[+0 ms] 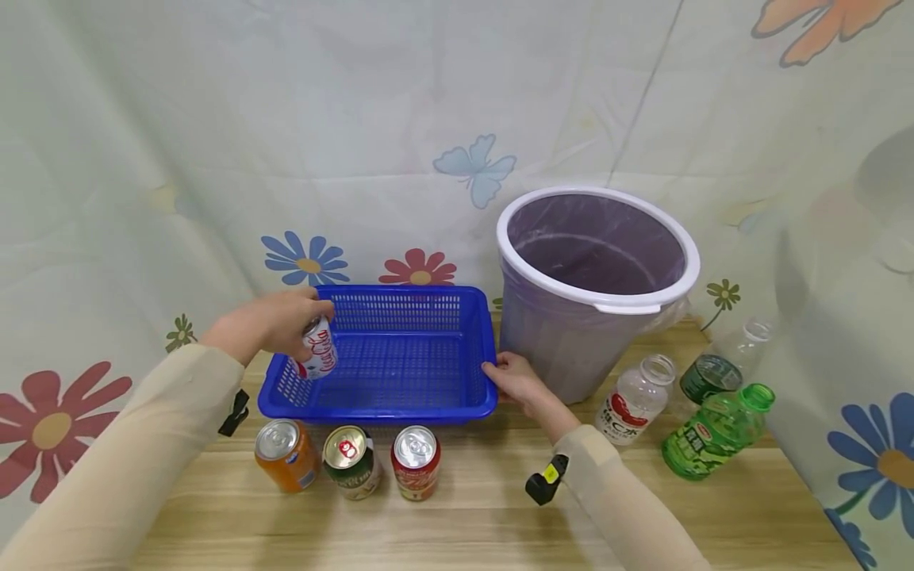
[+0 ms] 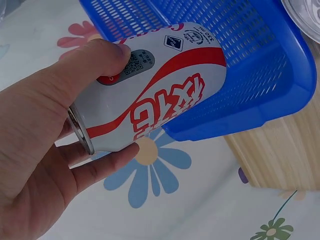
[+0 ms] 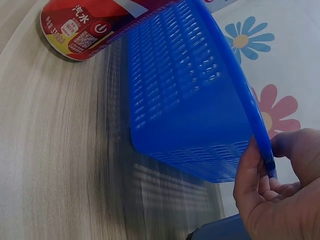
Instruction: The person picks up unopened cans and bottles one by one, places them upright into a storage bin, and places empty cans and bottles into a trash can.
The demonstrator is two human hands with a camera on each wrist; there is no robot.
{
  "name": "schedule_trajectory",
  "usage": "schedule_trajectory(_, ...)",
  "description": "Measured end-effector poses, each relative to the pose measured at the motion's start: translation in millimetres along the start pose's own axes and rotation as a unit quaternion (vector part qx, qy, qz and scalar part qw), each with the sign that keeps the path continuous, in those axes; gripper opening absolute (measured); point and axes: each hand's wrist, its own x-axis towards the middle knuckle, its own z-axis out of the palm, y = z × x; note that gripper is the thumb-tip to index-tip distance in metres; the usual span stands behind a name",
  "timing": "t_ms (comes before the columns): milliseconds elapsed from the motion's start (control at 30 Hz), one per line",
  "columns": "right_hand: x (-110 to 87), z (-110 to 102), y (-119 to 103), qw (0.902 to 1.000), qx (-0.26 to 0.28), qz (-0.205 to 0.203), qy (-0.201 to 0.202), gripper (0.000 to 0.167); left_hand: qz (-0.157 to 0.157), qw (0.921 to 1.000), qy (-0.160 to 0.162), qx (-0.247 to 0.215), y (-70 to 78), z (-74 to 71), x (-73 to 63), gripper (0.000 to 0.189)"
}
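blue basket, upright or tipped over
Upright: the blue basket has its open side up in the head view, its inside showing; the right hand grips it.

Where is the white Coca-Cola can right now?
In the head view, left of centre: the left hand holds the white can at the left end of the blue basket.

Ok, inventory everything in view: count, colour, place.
Rectangular slotted plastic basket: 1, blue, table centre
Metal cola can: 1, white and red, basket's left end
Upright metal cans: 3, orange, green, red, before basket
Tall round bin: 1, grey, white rim, right of basket
Labelled plastic bottles: 3, two clear, one green, table's right
Woodgrain table: 1, light brown, beneath
Floral sheeting: count unclear, whitish, around table
Wrist devices: 2, black, on wrists
Sleeves: 2, beige, forearms
Left hand: 1, holding cola can
Right hand: 1, gripping basket rim
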Motion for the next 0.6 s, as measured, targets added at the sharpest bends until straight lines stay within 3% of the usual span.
schedule_trajectory(600,0.4,1,1,0.9999,-0.011,-0.005,0.01,0.031,-0.02,0.9996,-0.01,-0.019,-8.9,17.3,21.5,0.054)
